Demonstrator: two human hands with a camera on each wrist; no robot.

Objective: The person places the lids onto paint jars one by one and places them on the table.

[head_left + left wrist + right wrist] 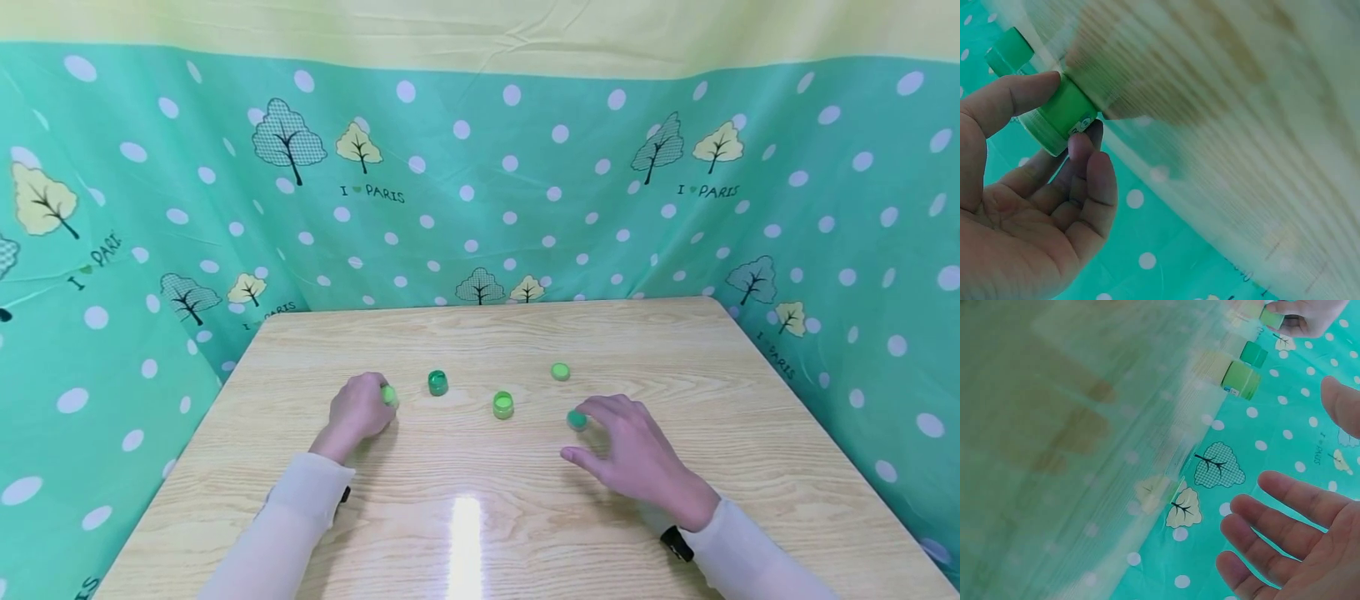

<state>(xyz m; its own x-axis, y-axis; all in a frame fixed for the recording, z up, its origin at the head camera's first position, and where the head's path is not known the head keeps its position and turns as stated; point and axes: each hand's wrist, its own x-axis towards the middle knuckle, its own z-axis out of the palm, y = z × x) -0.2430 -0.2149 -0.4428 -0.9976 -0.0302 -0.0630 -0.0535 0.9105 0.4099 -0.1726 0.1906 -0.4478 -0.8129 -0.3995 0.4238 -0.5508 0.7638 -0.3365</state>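
Note:
My left hand (362, 408) pinches a small light green jar (1067, 115) between thumb and fingers, at the left of the table. A label shows on the jar's side in the left wrist view. To its right stand a dark green jar (437, 383) and another light green jar (502, 406). My right hand (626, 450) hovers with spread, relaxed fingers beside a flat dark green lid (577, 420). In the right wrist view nothing lies between its fingers (1285, 525). A light green lid (560, 372) lies farther back.
A pale wood-grain table (465, 467) carries everything, with a bright light reflection near its front. Behind and at both sides hangs a green polka-dot curtain (510, 183) with printed trees. Dark bands (677, 544) sit around both wrists, over light sleeves.

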